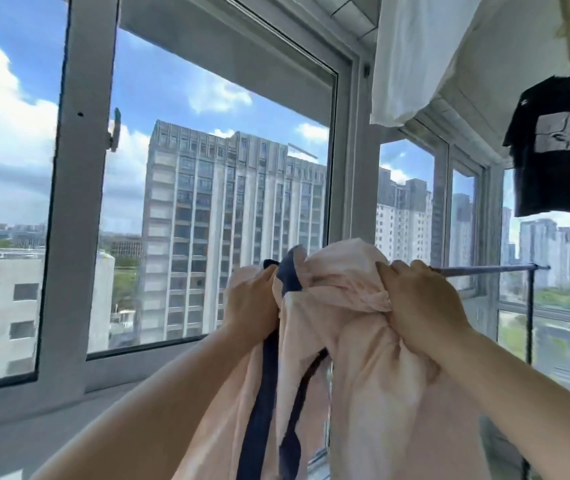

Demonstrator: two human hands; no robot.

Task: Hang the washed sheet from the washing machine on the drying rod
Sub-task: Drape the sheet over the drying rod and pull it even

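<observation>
A pale pink sheet [356,358] with a dark blue border strip is bunched up in front of me and hangs down out of the frame. My left hand [250,301] grips its left part beside the blue strip. My right hand [422,303] clutches a twisted wad of the pink cloth. Behind the bundle a thin metal drying rod [491,270] runs to the right, held by a dark upright post [530,313]. The rod's left part is hidden behind the sheet and my hands.
Large windows with grey frames [69,202] stand close ahead over a low sill [34,434]. A white cloth [425,53] and a black T-shirt [560,147] hang overhead at the upper right.
</observation>
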